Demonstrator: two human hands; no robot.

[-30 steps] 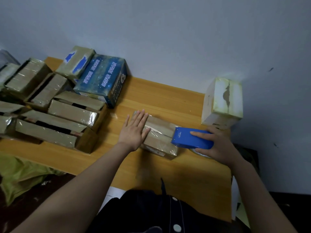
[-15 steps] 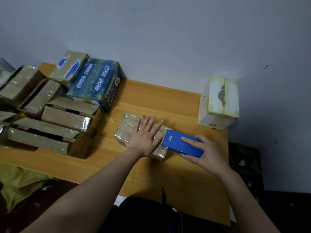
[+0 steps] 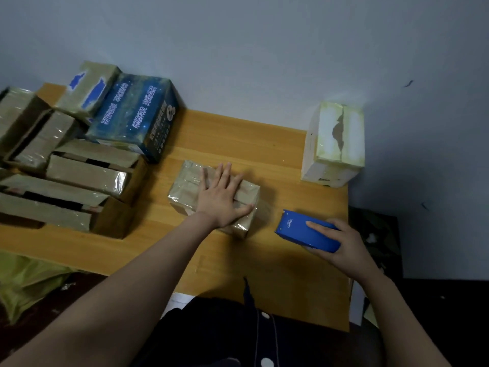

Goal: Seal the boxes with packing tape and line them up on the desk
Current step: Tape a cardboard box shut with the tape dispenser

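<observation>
A small brown box (image 3: 185, 189) wrapped in shiny tape lies in the middle of the wooden desk (image 3: 254, 144). My left hand (image 3: 221, 198) rests flat on its top with the fingers spread. To the right of the box, my right hand (image 3: 341, 239) grips a blue tape dispenser (image 3: 299, 230) just off the box's right end, index finger laid along its top. A white box (image 3: 334, 144) with taped top stands upright at the desk's far right corner by the wall.
Several brown boxes (image 3: 84, 176) with gaping flaps crowd the desk's left side, with a dark blue printed box (image 3: 135, 115) and a taped box with blue patches (image 3: 87, 88) behind them. A yellow-green bag (image 3: 23, 282) lies below the desk's left edge. A grey wall backs the desk.
The tape dispenser has drawn away from the box's right end toward the right. My left hand slid from the box's left end onto its top and stays pressed there.
</observation>
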